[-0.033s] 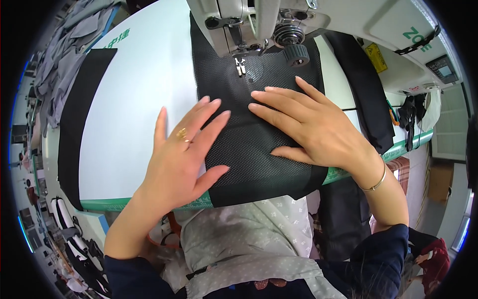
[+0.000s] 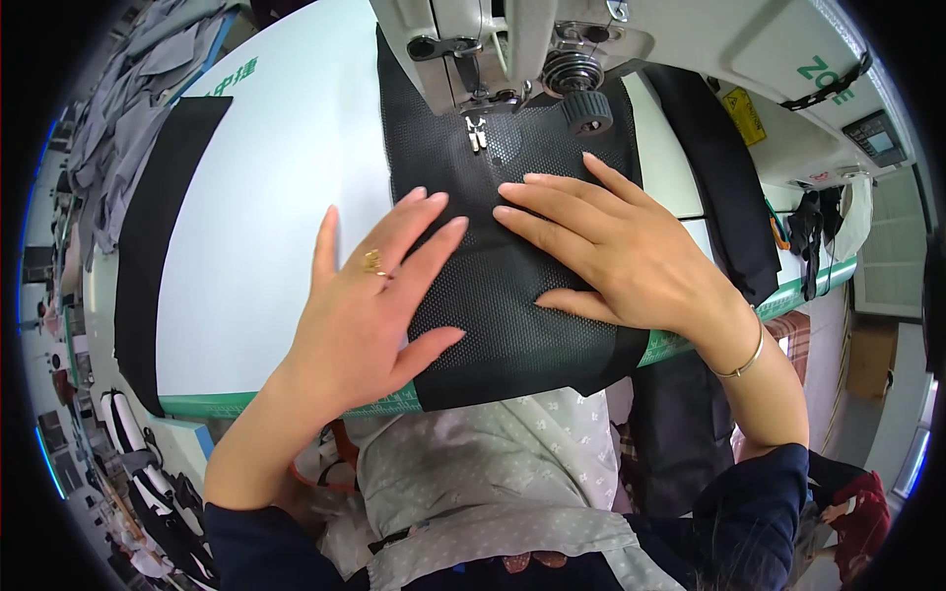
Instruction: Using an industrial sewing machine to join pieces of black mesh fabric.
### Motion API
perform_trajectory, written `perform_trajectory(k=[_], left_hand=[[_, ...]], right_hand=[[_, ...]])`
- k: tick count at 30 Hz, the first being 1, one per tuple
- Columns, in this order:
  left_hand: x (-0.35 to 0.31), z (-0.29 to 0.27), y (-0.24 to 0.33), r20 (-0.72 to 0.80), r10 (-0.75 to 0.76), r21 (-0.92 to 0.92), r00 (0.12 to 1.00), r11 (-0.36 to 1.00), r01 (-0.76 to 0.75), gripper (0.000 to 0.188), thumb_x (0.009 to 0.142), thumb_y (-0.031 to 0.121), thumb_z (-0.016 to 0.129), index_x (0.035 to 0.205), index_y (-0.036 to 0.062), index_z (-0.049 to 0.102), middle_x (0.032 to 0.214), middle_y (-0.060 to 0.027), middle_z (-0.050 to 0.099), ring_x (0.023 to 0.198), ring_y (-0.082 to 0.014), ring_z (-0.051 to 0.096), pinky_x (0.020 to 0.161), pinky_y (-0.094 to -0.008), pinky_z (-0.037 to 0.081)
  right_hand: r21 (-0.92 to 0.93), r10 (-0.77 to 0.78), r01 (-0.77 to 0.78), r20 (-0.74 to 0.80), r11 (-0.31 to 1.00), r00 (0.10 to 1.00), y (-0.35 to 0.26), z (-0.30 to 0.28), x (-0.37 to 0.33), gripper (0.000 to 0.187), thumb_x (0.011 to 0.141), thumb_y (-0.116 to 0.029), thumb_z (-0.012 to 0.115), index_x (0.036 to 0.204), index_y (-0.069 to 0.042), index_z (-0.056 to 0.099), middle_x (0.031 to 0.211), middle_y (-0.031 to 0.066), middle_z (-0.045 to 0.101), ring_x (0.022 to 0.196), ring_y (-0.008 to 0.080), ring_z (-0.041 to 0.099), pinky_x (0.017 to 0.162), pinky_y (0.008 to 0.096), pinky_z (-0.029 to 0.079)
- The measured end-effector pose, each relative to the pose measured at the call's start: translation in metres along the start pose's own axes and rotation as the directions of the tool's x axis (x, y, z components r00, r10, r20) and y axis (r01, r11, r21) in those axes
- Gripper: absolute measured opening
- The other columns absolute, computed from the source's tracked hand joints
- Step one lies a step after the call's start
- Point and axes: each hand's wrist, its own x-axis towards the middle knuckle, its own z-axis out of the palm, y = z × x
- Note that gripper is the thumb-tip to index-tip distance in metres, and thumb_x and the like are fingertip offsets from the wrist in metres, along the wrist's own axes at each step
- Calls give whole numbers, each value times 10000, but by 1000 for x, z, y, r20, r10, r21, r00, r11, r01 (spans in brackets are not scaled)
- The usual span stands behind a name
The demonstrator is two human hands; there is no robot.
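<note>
A piece of black mesh fabric point(image 2: 493, 295) lies over the white table and runs back beneath the presser foot point(image 2: 477, 134) of a sewing machine point(image 2: 453, 59). My left hand point(image 2: 370, 295) rests at the fabric's left edge, its fingers apart and partly on the mesh, the little finger over the white surface. Flat on the right part of the mesh lies my right hand point(image 2: 616, 246), fingers stretched toward the left. Neither hand grips anything. The fabric's front edge hangs over the table's green-marked front border point(image 2: 286, 402).
A black strip of cloth point(image 2: 163, 246) lies on the table's left side, another point(image 2: 714, 187) on the right beside the machine. Grey fabric pieces point(image 2: 148, 79) are heaped at the far left. Orange-handled scissors point(image 2: 778, 231) are at the right. Behind on the right, a person in red point(image 2: 862, 522) is partly seen.
My left hand has shifted slightly to the right over the mesh. My right hand and the fabric look almost unmoved.
</note>
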Motion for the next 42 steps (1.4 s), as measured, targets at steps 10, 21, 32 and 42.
perform_trajectory(k=[10, 21, 32, 42], left_hand=[[16, 10, -4, 0, 63, 101, 998, 993, -62, 767, 820, 338, 726, 1497, 109, 449, 1542, -55, 436, 1439, -244, 403, 1148, -635, 219], [37, 17, -22, -150, 103, 190, 983, 979, -74, 644, 861, 391, 712, 1416, 116, 537, 1466, -25, 510, 1390, -195, 440, 1075, -630, 340], [53, 23, -33, -231, 54, 186, 972, 982, -11, 580, 915, 372, 669, 1406, 104, 517, 1465, -36, 497, 1380, -200, 441, 1089, -634, 321], [68, 22, -56, -341, -109, -99, 934, 992, 80, 396, 979, 272, 597, 1341, 113, 594, 1403, -75, 569, 1261, -265, 574, 1109, -584, 315]], right_hand=[[-39, -33, 32, -34, 999, 999, 8, 7, 7, 577, 873, -391, 692, 1344, -71, 601, 1390, 62, 569, 1315, 244, 525, 1101, 497, 430], [-75, -84, 76, -112, 994, 990, 37, 15, 25, 519, 879, -389, 699, 1306, -103, 626, 1236, 43, 627, 1215, 240, 566, 980, 476, 476], [-186, -55, 25, -159, 982, 986, 60, 11, 35, 297, 873, -375, 709, 977, -100, 667, 974, 37, 627, 1030, 227, 610, 923, 407, 466], [-227, 21, -82, -259, 970, 966, 48, 3, 22, 235, 871, -291, 715, 1003, -99, 681, 1168, 23, 657, 1160, 228, 601, 1095, 481, 443]])
